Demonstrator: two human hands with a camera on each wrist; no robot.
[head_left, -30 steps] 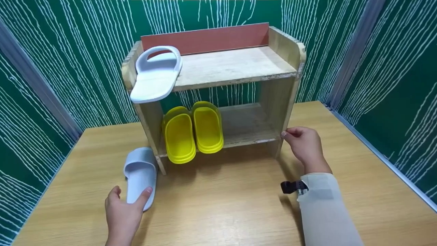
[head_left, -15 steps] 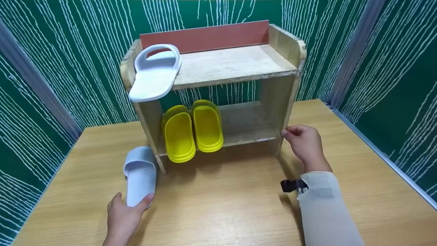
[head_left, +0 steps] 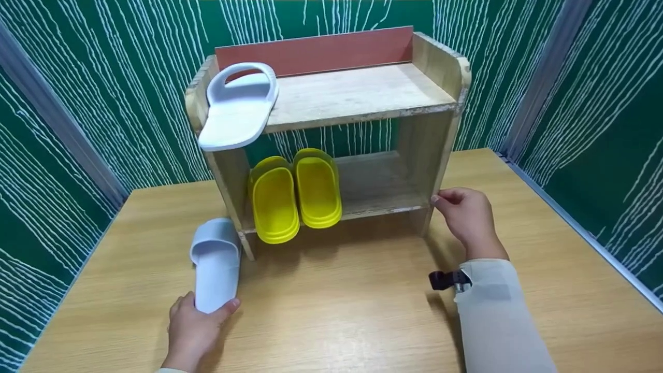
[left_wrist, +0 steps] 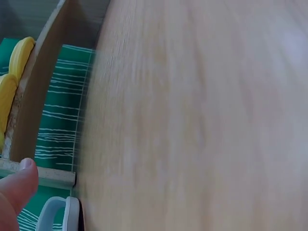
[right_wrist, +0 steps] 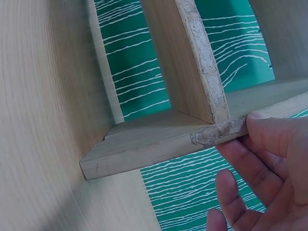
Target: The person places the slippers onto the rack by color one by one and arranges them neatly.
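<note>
A pale slide slipper lies on the table beside the left foot of a wooden shoe rack. My left hand grips its heel end, thumb on the right side and fingers on the left. In the left wrist view the thumb and the slipper's strap show at the lower left. My right hand pinches the front edge of the rack's right side panel, level with the lower shelf. The matching white slipper sits on the upper shelf at the left, its heel past the edge.
Two yellow clogs stand side by side on the left of the lower shelf, heels jutting over the front. A reddish board backs the upper shelf. Green walls with white drip lines enclose the wooden table.
My left hand has closed in around the slipper's heel, its thumb shifting from over the sole to the right edge. The right hand keeps its hold on the rack.
</note>
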